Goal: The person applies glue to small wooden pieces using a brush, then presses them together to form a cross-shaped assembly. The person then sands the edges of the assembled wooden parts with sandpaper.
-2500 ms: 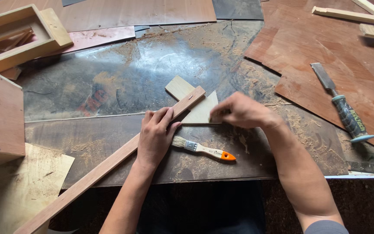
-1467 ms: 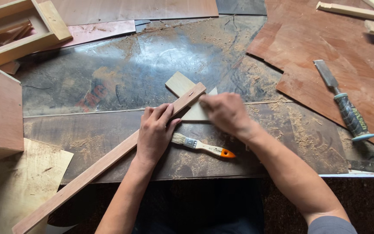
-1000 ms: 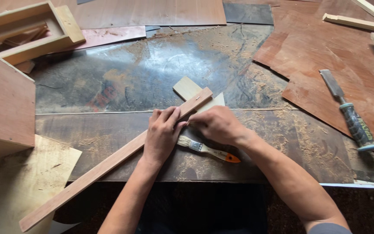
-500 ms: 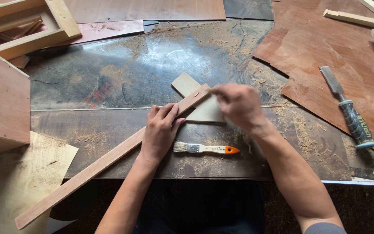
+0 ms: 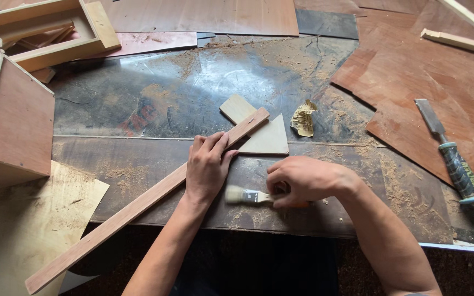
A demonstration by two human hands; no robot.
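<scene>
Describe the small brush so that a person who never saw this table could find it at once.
Start at the long wooden strip lying slantwise across the dark, dusty table, pressed down by the left hand. Just right of that hand, near the table's front edge, the right hand grips the brush. It alone has pale bristles, which point left.

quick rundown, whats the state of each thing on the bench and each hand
left hand: pressed flat on the long wood strip
long wood strip: lying diagonal, far end over the small plywood piece
small plywood piece: flat on the bench
right hand: closed on the paintbrush handle
paintbrush: held low, bristles left
chisel: lying untouched
crumpled scrap: lying loose
</scene>
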